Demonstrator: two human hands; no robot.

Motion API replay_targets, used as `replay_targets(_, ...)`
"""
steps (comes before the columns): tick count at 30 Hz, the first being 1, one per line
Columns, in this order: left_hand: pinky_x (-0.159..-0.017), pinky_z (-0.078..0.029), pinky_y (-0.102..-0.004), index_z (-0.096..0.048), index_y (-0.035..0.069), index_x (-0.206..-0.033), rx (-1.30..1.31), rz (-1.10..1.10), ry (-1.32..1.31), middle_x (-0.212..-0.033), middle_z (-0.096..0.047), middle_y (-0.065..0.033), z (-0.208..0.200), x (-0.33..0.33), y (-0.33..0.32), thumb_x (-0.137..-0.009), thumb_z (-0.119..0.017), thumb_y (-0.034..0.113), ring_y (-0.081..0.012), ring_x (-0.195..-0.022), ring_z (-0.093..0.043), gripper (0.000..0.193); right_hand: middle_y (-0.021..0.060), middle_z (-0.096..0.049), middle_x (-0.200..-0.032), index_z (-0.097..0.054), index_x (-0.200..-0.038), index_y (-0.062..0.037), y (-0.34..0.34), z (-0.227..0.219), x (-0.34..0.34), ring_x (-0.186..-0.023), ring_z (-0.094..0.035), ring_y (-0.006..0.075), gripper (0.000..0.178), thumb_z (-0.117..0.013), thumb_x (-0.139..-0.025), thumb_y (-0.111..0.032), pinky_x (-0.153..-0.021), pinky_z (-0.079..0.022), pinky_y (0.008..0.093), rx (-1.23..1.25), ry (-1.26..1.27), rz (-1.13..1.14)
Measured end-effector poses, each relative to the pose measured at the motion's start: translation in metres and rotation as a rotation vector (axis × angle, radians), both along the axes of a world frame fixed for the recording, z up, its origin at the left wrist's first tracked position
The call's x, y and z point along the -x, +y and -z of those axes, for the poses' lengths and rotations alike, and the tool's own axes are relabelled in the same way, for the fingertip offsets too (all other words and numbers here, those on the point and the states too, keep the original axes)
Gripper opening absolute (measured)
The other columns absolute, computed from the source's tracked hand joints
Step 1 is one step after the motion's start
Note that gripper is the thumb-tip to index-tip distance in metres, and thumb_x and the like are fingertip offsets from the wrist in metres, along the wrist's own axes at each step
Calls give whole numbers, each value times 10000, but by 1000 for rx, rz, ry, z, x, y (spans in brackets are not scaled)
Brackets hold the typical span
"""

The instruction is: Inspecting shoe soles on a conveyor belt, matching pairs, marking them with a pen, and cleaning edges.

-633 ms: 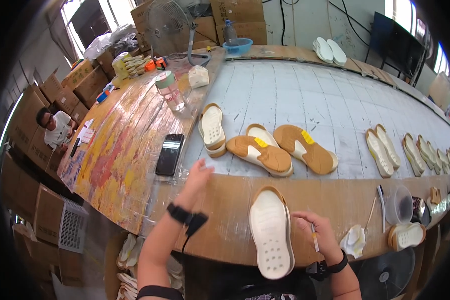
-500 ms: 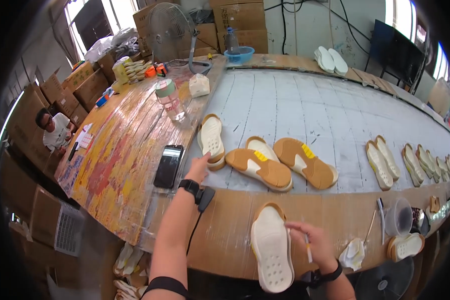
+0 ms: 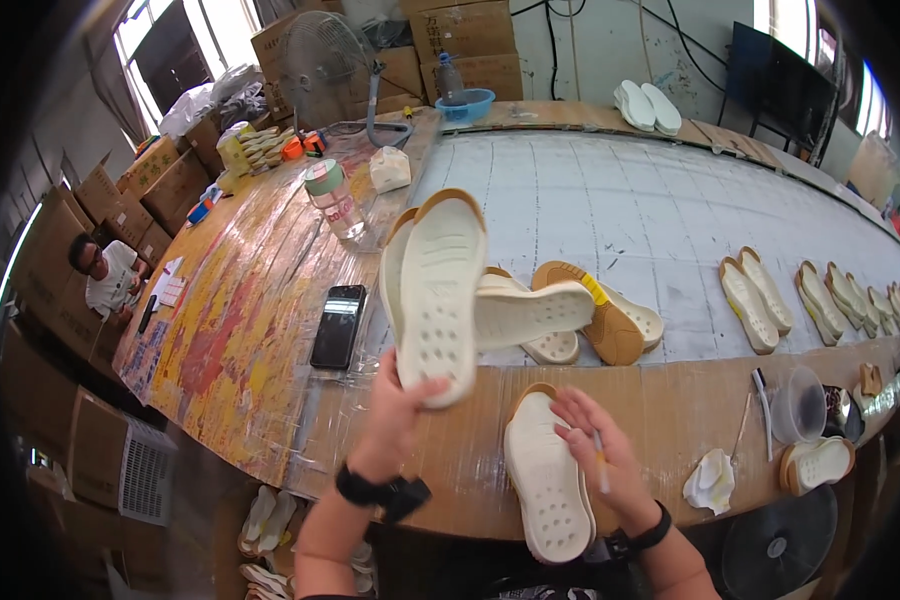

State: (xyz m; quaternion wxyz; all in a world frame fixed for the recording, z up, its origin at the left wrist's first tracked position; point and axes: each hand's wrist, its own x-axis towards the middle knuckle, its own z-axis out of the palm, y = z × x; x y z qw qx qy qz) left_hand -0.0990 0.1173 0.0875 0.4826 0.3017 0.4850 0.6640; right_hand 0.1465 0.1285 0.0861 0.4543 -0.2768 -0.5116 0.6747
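My left hand (image 3: 392, 412) grips a cream shoe sole (image 3: 444, 290) by its holed end, lifted above the bench with its inner side up. Another sole (image 3: 394, 265) shows at its left edge, partly hidden. A third pale sole (image 3: 535, 312) juts out to the right behind it; I cannot tell whether it is held. My right hand (image 3: 615, 462) keeps a thin white stick with a yellow band (image 3: 601, 462) between its fingers. Its fingertips are over the upper right edge of a cream sole with a brown rim (image 3: 548, 480) at the bench's front edge.
Behind lie a brown-bottomed sole (image 3: 610, 322) and a row of soles (image 3: 755, 300). A phone (image 3: 338, 327), bottle (image 3: 336, 198) and fan (image 3: 320, 65) stand left. At right are a brush (image 3: 763, 415), clear tub (image 3: 798, 405) and crumpled white tissue (image 3: 710, 482). A co-worker (image 3: 112, 275) sits far left.
My left hand has lifted soles from the grey surface and brought them nearer. The brown-bottomed sole beside them is no longer seen bottom up. My right hand has moved up along the front sole.
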Motion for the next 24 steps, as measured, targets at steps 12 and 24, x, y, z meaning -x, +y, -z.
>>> replay_targets(12, -909, -377, -258, -273, -54, -1312, -197, 175, 107, -1238, -449, -125, -21, -129, -111, -900, -458, 80, -143, -1077, -462, 471, 66, -527, -1117, -406, -1238, -18, -54, -2, -33, -1004, -520, 128, 355, -462, -906, -132, -833, -442, 252, 336, 254, -88)
replay_targets(24, -687, -500, -225, -569, -75, -1053, -188, 77, 435, -883, -641, -132, -53, -135, -109, -813, -591, 71, -114, -782, -599, 282, 111, -509, -1159, -353, -1279, -5, -80, -13, -53, -1021, -531, 181, 416, -443, -899, -150, -867, -441, 292, 156, 86, -151)
